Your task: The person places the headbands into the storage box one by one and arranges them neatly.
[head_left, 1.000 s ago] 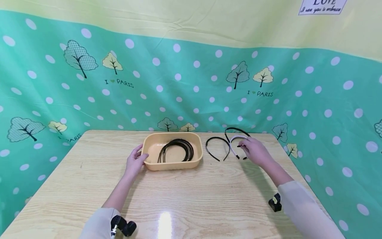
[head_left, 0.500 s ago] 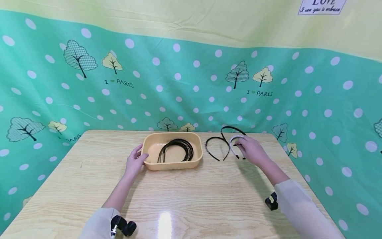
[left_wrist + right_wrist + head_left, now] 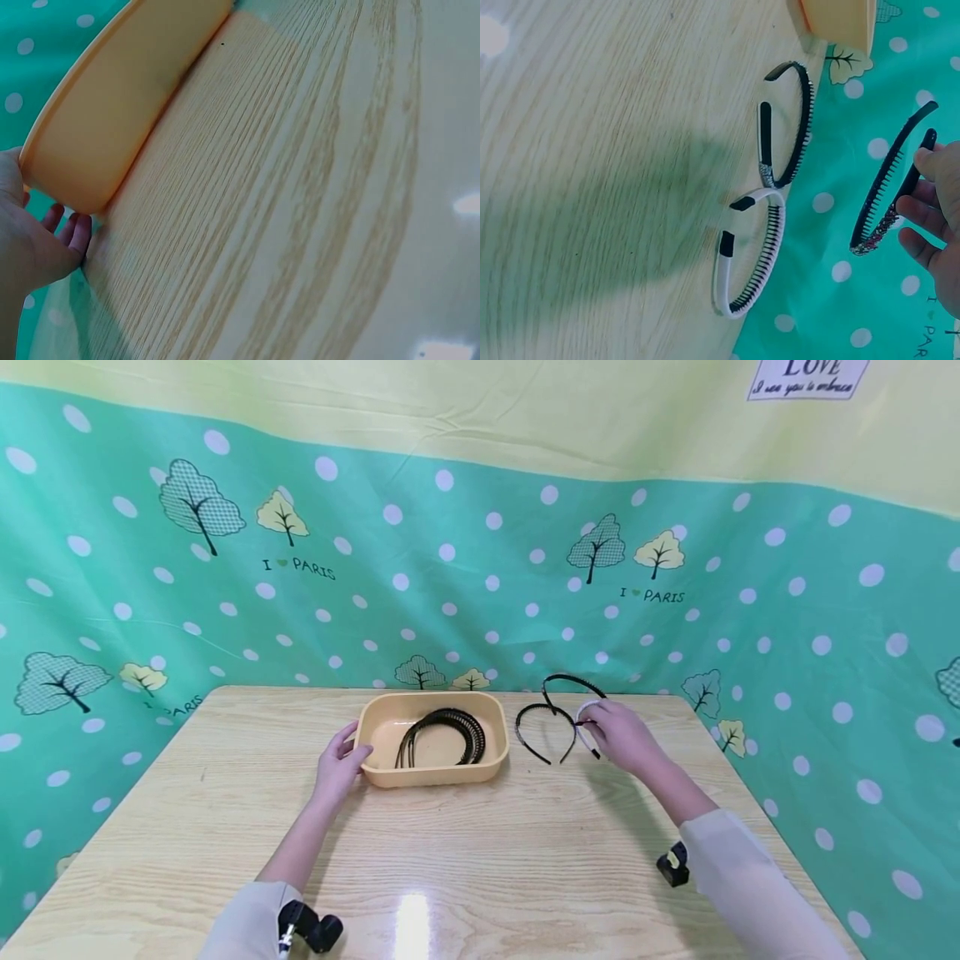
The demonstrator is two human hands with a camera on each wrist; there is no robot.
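Note:
My left hand [image 3: 337,770] grips the left end of a pale orange plastic tray [image 3: 438,777], thumb at the rim and the other fingers along its outer side. Several black toothed headbands [image 3: 477,739] lie nested inside. A black headband with a dark reddish beaded stretch [image 3: 874,238] is pinched near one end by my right hand [image 3: 941,217], raised over the table. Below it lies a white headband [image 3: 780,221] with black tips, partly covered by my right hand in the head view. Beside that rests a black headband with a sparkly edge [image 3: 808,112].
The wood-grain table [image 3: 465,860] reaches back to a green polka-dot cloth [image 3: 450,585] hanging behind it. At each sleeve sits a small black wrist camera, one by the left arm [image 3: 311,927] and one by the right [image 3: 673,865].
My right hand has moved left with the black headband, toward the tray, and now covers more of the white headband. My left hand and the tray stay put.

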